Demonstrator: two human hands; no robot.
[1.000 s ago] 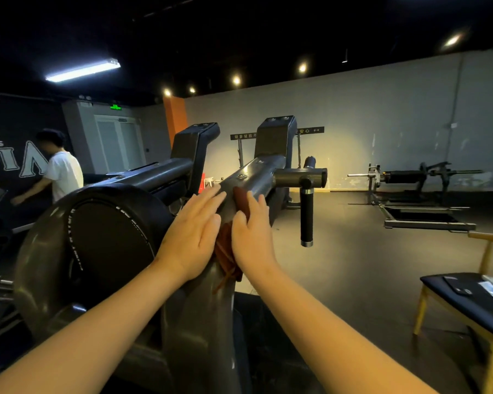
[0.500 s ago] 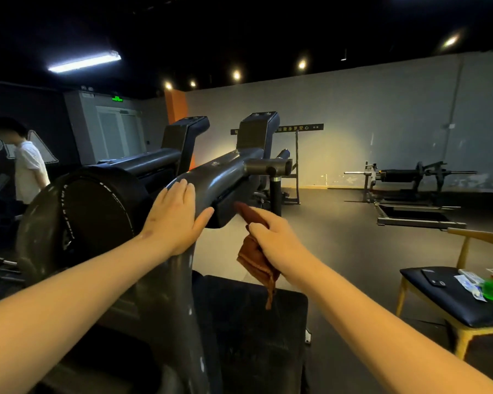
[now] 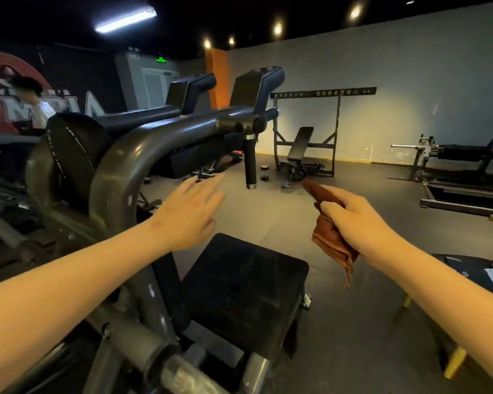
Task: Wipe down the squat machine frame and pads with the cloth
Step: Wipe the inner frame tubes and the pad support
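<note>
**Grip state.** The right hand [image 3: 353, 220] holds the cloth [image 3: 331, 242], with the fingers curled round its bunched middle. One end pokes out ahead of the knuckles, and a loose tail hangs below the palm. The left hand [image 3: 192, 211] is flat with straight fingers. It holds nothing and hovers just right of the curved frame tube [image 3: 117, 172], not touching it.

**Handling.** We judge the cloth to be light, soft and limp, so it will fold and trail rather than keep a shape. We should gather the tail into the palm and present a flat pad of fabric. The tube looks rigid, smooth and glossy, so the cloth should slide on it easily. The seat pad [image 3: 245, 291] below both hands looks matte, so we expect more drag there.

**Edges and room.**
- The hanging grip handle [image 3: 250, 163] lies ahead, between the two hands — a loose tail could snag on its lower end.
- The weight plate [image 3: 69, 155] sits beyond the tube, to the left of the left hand.
- Ahead of the right hand there is open floor.
- A chair [image 3: 467, 268] stands to the outside of the right forearm — keep outward sweeps short.
</note>
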